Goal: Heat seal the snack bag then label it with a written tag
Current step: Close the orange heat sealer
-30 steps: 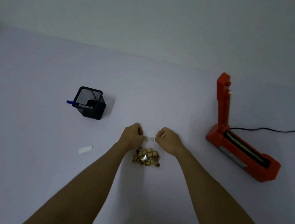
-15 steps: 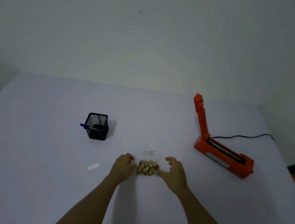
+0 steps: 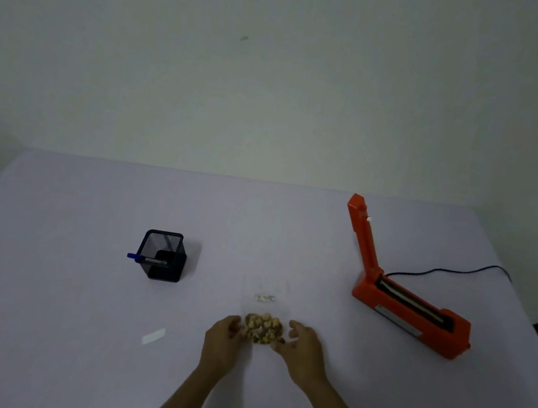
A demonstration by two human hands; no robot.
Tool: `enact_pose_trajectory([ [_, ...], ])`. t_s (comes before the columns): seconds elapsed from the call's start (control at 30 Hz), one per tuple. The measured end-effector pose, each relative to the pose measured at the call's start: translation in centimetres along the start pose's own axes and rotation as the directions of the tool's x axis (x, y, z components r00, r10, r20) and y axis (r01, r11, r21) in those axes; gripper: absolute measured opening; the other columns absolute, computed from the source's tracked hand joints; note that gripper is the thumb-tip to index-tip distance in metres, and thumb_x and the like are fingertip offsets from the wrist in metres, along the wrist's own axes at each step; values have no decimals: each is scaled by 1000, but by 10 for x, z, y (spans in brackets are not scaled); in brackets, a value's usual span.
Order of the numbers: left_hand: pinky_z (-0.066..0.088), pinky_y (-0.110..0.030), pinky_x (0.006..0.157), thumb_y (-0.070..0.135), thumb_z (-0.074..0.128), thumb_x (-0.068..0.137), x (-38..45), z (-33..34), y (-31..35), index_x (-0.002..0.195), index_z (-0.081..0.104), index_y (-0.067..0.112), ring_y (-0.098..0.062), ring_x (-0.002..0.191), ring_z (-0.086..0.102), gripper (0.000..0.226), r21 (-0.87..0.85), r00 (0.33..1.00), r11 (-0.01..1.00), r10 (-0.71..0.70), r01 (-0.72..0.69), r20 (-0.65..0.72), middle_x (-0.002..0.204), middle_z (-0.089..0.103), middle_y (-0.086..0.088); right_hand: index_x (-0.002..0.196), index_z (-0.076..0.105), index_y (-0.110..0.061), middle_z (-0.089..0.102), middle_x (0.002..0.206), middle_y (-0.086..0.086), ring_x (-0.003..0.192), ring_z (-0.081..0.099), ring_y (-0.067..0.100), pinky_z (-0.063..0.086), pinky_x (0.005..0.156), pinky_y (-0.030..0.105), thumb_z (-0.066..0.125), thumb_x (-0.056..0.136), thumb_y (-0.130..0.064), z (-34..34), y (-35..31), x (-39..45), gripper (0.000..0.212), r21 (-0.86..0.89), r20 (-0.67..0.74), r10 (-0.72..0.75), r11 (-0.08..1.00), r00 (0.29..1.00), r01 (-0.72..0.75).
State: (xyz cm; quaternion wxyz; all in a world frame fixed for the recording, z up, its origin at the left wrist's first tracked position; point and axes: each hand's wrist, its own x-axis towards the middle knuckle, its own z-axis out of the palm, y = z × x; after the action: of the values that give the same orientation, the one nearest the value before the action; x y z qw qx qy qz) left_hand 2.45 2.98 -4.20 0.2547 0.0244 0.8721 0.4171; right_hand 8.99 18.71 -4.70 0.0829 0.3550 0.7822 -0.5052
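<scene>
A clear snack bag (image 3: 262,329) lies flat on the pale table, its nuts bunched at the near end and a small printed patch on its empty far part. My left hand (image 3: 222,342) grips the bag's left side and my right hand (image 3: 304,350) its right side, fingers curled against the pile of snacks. To the right stands the orange heat sealer (image 3: 411,310) with its arm raised upright. A white paper tag (image 3: 154,335) lies left of my hands. A blue pen (image 3: 145,259) sticks out of the black mesh pen holder (image 3: 163,256).
The sealer's black cable (image 3: 451,271) runs off to the right table edge. The table (image 3: 43,276) ends at a bare wall behind. Floor shows past the table's left and right corners.
My hands let go of the bag's top edge, moved down toward me, and closed in on both sides of the snack pile. The view has tilted up and pulled back.
</scene>
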Motion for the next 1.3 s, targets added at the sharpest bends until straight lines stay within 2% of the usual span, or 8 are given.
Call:
enact_pose_trajectory([
  [0.07,45,-26,92,10,58,91,18,-1,6,124,57,5,-23,106,60,34,-33,998,999,-19,17,-53,118,64,-13,134,50,-2,55,117,12,97,57,20,51,88,29,78,77,-11,-1,-8,21,65,-16,-15,-27,1000,1000,27],
  [0.23,43,-22,83,9,61,90,76,-15,32,123,58,4,-14,92,58,34,-134,989,991,-17,-3,-149,116,66,-13,131,53,-4,55,115,11,94,59,21,52,88,31,77,78,-13,-2,-45,84,58,-40,-24,-126,991,992,125],
  [0.5,45,-26,84,15,62,89,151,-30,48,122,59,4,-17,95,60,35,-101,968,995,-15,-11,-249,114,66,-14,131,54,-5,56,118,14,100,60,26,51,91,39,77,78,-16,6,-88,168,59,-87,-4,-223,971,975,222],
  [0.83,51,-37,86,19,58,92,146,-39,50,126,55,6,-26,97,62,36,6,939,1000,-6,8,-343,117,58,-18,138,47,-10,50,126,11,110,55,23,48,96,34,77,78,-14,1,-86,152,67,-54,56,-188,980,981,191],
  [0.97,51,-36,85,12,51,95,119,-43,66,119,59,8,-22,97,59,26,-6,884,993,98,-114,-457,113,57,-14,137,47,-16,52,120,5,104,52,16,49,93,31,77,78,-17,-29,-77,111,66,-22,67,-162,986,985,163],
  [1.07,49,-31,81,9,51,94,98,-36,84,113,62,9,-20,93,60,22,-58,884,978,153,-198,-441,109,63,-11,128,55,-21,56,109,-3,97,54,13,52,90,31,75,80,-15,-73,-60,69,52,-12,-37,-207,978,978,207],
  [1.2,40,-8,71,4,53,92,78,-11,122,112,63,5,-16,92,60,22,-53,914,944,300,-326,-272,111,64,-7,117,61,-20,63,106,-7,100,60,10,50,86,22,71,83,-15,-147,-22,16,36,-57,-335,-263,964,905,259],
  [1.3,46,-19,74,3,52,92,65,16,157,120,59,5,-15,94,58,28,-69,918,921,371,-383,-138,116,64,-11,122,58,-10,59,112,2,107,57,19,45,91,26,74,81,-19,-207,15,-5,46,-167,-514,-229,972,827,165],
])
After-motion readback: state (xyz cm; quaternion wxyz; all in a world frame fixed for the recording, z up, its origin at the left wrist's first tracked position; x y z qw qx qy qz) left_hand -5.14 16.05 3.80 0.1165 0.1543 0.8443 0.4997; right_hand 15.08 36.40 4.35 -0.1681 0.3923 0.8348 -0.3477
